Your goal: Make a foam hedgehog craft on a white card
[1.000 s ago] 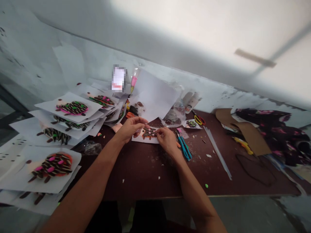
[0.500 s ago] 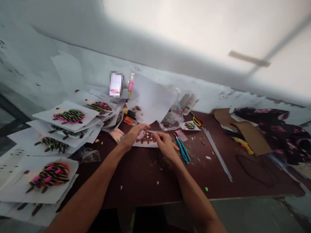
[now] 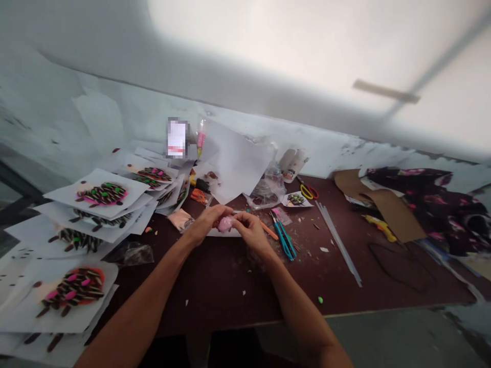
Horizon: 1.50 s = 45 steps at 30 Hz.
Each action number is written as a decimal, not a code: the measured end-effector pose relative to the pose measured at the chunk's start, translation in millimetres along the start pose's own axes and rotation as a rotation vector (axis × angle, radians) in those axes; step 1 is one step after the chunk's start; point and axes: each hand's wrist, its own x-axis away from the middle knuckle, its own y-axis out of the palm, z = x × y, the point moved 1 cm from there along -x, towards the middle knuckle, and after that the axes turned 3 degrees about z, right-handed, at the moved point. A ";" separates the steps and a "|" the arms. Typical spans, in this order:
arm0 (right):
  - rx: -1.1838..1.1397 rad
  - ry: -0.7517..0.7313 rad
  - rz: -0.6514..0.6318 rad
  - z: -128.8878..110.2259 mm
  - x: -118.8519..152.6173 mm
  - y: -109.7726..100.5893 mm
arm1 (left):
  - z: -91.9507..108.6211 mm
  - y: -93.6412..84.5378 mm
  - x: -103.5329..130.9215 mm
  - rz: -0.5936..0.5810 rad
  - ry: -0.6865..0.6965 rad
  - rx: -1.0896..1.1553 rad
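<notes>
A soft pink lump, clay by its look and with a shiny surface like plastic wrap, (image 3: 225,225) is between my hands above the table. My left hand (image 3: 207,225) curls round its left side. From the right, my right hand (image 3: 251,234) pinches at the lump with thumb and fingers together. Under them lies a white card (image 3: 226,233), mostly covered by the hands, so the picture on it is hidden. An orange stick-like tool (image 3: 269,231) and teal-handled pliers or cutters (image 3: 284,239) rest just right of my right hand.
Piled cards with clay hedgehogs (image 3: 102,194) fill the left side. Behind stand a large white sheet (image 3: 238,158), a crumpled plastic bag (image 3: 268,186) and scissors (image 3: 309,191). To the right lie clear glue sticks (image 3: 339,245), a yellow glue gun (image 3: 379,227) and dark flowered cloth (image 3: 429,204).
My hands have drawn together over the card. The right hand has come off the card's hedgehog picture to the pink lump, which the left hand was holding before.
</notes>
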 end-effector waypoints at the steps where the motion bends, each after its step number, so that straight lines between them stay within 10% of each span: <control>1: 0.016 0.000 0.029 -0.1 -0.4 -1.3 | 0.6 -1.4 -0.2 -0.022 -0.014 0.012; 6: 0.035 -0.044 0.083 0.2 -0.2 -4.4 | 3.6 -4.3 1.9 -0.103 0.041 -0.039; 15: 0.005 0.032 -0.011 1.0 -3.9 -11.9 | -1.0 0.3 -1.7 0.203 0.216 -0.154; 23: -0.113 0.016 -0.076 -7.9 -4.0 -15.5 | -2.5 -4.1 -6.4 0.287 0.058 0.260; 34: -0.059 0.056 -0.057 -6.4 -9.3 -13.8 | -5.4 12.6 -5.2 0.169 0.108 0.207; 45: -0.215 0.065 -0.050 -9.8 -35.5 -6.7 | 5.7 -9.9 -6.6 0.429 0.167 0.310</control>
